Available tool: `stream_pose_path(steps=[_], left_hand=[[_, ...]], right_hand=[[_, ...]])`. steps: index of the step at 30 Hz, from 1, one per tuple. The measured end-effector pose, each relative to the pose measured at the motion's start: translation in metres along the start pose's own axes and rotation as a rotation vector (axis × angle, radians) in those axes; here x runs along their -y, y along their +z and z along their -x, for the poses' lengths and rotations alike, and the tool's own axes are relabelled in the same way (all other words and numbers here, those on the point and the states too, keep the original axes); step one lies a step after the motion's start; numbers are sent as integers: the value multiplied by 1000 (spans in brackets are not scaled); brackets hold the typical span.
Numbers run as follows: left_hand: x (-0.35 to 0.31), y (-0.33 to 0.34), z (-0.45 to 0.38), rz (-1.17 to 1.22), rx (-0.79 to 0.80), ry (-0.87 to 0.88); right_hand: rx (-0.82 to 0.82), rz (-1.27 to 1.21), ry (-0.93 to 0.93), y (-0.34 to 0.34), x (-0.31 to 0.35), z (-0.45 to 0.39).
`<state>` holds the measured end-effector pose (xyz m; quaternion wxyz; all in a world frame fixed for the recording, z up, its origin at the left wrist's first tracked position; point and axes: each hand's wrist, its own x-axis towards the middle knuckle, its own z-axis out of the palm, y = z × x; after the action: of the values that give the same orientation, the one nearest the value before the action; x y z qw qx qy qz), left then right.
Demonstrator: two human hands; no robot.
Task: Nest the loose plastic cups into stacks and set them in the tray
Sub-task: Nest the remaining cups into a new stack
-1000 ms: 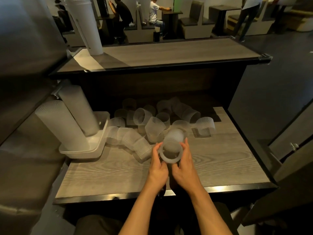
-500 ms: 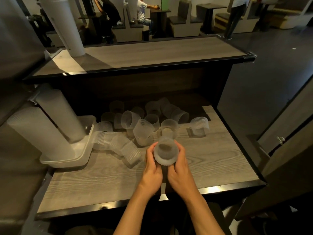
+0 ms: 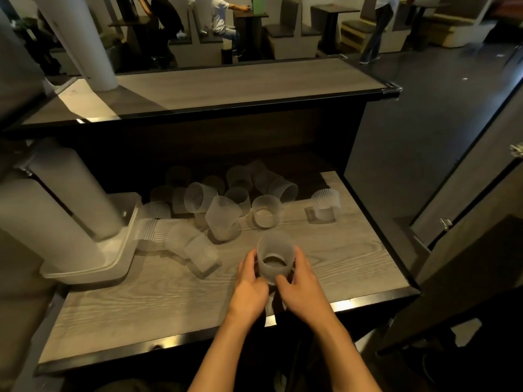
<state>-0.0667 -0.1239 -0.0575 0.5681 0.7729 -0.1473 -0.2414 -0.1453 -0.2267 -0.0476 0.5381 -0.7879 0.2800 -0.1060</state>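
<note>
Both hands, left hand (image 3: pixel 250 290) and right hand (image 3: pixel 301 290), clasp one cup (image 3: pixel 274 260) near the counter's front edge. Light, thin-walled, likely crushable: grip the sides gently.

Grey wood-grain counter (image 3: pixel 158 301), black-edged, metal strip along near edge. Raised upper shelf (image 3: pixel 240 80) behind, same finish. White column (image 3: pixel 93 43) standing on shelf's left end. Beyond: dark floor (image 3: pixel 441 89), booth seats (image 3: pixel 283 38), small tables (image 3: pixel 331 8), seated people (image 3: pixel 223 18), one person standing (image 3: pixel 376 26) at right.
</note>
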Motion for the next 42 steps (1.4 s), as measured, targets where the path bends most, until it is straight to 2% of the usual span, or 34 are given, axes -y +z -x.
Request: stream_pose_path(steps=[8, 11, 16, 19, 24, 27, 34, 42], left_hand=[[-66, 56, -20, 48, 34, 322], [-90, 81, -41, 29, 52, 408], [-119, 114, -80, -25, 96, 407], [-128, 141, -110, -90, 93, 342], [-131, 181, -143, -49, 223, 222], [-122, 195, -152, -78, 246, 148], [-113, 190, -154, -57, 247, 172], [-124, 147, -145, 54, 230, 219]], right_hand=[[-265, 34, -257, -76, 17, -19], [-322, 47, -294, -105, 10, -49], [-384, 31, -219, -141, -2, -92], [-407, 47, -203, -164, -11, -119], [-288, -94, -75, -191, -34, -149], [-219, -153, -42, -197, -48, -151], [-236, -163, -77, -184, -53, -155], [-203, -155, -170, -163, -28, -149]])
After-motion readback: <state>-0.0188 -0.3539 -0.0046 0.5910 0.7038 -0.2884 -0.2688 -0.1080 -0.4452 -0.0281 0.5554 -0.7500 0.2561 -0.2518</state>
